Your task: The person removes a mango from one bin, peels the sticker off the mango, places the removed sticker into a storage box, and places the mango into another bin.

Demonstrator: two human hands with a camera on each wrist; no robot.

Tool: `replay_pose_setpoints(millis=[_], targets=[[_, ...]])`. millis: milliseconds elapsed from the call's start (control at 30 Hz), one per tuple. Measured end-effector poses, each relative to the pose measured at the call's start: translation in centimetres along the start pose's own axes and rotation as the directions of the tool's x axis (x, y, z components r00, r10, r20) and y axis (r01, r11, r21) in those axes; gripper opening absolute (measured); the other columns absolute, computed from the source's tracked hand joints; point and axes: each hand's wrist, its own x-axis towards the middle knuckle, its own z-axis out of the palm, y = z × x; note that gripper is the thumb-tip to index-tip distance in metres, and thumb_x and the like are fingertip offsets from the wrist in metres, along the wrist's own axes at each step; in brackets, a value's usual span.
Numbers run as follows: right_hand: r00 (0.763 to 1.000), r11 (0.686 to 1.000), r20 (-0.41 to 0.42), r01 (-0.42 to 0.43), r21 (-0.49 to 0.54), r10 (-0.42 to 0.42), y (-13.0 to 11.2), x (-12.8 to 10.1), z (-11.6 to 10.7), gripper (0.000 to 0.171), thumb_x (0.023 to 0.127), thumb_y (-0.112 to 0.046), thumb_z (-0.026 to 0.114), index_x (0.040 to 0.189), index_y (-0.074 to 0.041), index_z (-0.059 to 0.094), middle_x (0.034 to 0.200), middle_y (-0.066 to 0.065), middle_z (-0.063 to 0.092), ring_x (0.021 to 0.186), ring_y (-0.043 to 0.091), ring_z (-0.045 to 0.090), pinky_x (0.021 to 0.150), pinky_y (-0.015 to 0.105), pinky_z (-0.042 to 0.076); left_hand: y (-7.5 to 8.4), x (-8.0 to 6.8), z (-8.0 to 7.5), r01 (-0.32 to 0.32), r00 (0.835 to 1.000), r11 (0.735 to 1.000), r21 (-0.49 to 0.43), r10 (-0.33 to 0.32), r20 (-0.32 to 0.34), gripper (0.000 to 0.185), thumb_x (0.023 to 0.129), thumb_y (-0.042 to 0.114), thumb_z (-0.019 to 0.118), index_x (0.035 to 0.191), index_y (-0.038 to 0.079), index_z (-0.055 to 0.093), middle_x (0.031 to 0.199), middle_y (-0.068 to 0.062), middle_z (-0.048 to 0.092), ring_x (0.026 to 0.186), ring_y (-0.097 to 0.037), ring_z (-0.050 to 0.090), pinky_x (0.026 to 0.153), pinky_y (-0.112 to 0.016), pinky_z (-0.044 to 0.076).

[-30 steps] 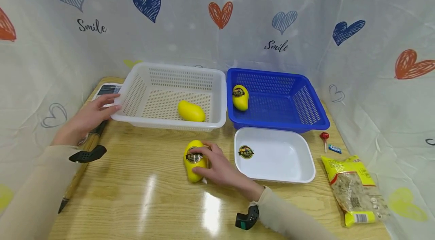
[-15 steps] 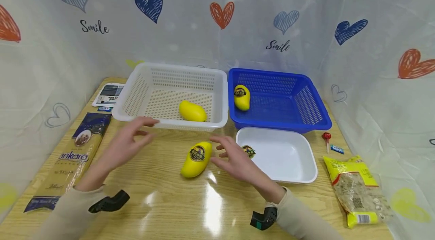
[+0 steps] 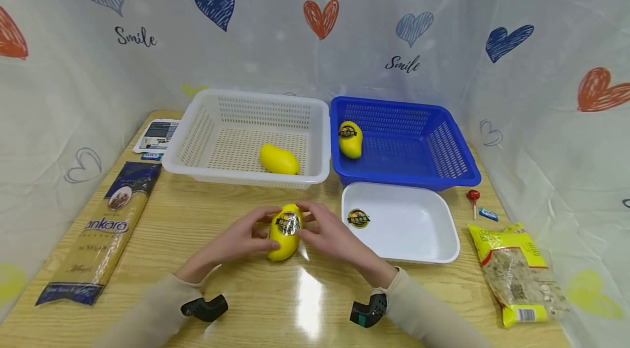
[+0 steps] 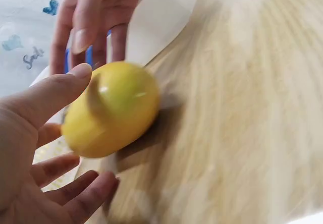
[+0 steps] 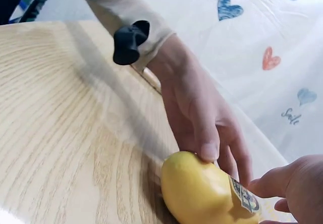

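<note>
A yellow mango (image 3: 283,244) with a round black-and-gold sticker (image 3: 289,223) lies on the table between the two hands. My left hand (image 3: 246,236) holds its left side; the left wrist view shows the thumb on the fruit and several fingers spread below it. My right hand (image 3: 330,230) is curled about the other side, and in the right wrist view its thumb (image 5: 272,181) is at the sticker's edge. Whether that thumb has lifted the sticker, I cannot tell. A second mango (image 3: 279,160) sits in the white basket (image 3: 246,177), no sticker showing. Another stickered mango (image 3: 350,145) is in the blue basket (image 3: 408,179).
Before the blue basket stands a white tray (image 3: 408,227) with a similar sticker (image 3: 358,219) at its left end. To the left lies an ankara packet (image 3: 105,227). On the right are a lollipop (image 3: 473,196), a small blue packet (image 3: 489,214) and a yellow-and-clear bag (image 3: 517,271).
My left hand has left the white basket's edge and come to the mango. The right hand let go of the mango, which turned, and now holds it again. The baskets stayed put.
</note>
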Motion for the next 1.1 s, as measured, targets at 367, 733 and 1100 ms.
replay_pose_setpoints(millis=[367,733,1100], targets=[[1.000,0.996,-0.014,0.012,-0.090,-0.013,0.2,0.9,0.3,0.047,0.096,-0.017,0.064,0.138,-0.003,0.050,0.133,0.015,0.052,0.114,0.028,0.060,0.088,0.034,0.053,0.0,0.5,2.0,-0.095,0.993,0.988,0.124,0.102,-0.054,0.081,0.082,0.026,0.081,0.148,0.009,0.037,0.156,-0.020,0.024,0.136,-0.036,0.036,0.103,-0.047,0.042],[0.997,0.989,-0.064,0.042,-0.145,-0.052,0.2,1.3,0.7,0.041,0.093,-0.017,0.068,0.131,-0.006,0.056,0.111,0.007,0.058,0.098,0.018,0.060,0.081,0.027,0.052,0.7,0.8,3.6,-0.049,0.979,0.994,0.094,0.066,-0.195,0.082,0.073,0.024,0.089,0.140,0.005,0.045,0.147,-0.017,0.037,0.135,-0.034,0.037,0.108,-0.052,0.034],[0.963,0.947,-0.126,0.202,-0.250,-0.238,-0.7,1.3,1.2,0.016,0.092,0.000,0.063,0.101,-0.013,0.069,0.095,-0.001,0.059,0.086,0.010,0.052,0.072,0.022,0.047,1.6,1.0,4.1,-0.011,0.973,0.992,0.122,0.039,-0.229,0.080,0.069,0.019,0.091,0.135,0.006,0.047,0.141,-0.017,0.041,0.129,-0.033,0.043,0.106,-0.051,0.036]])
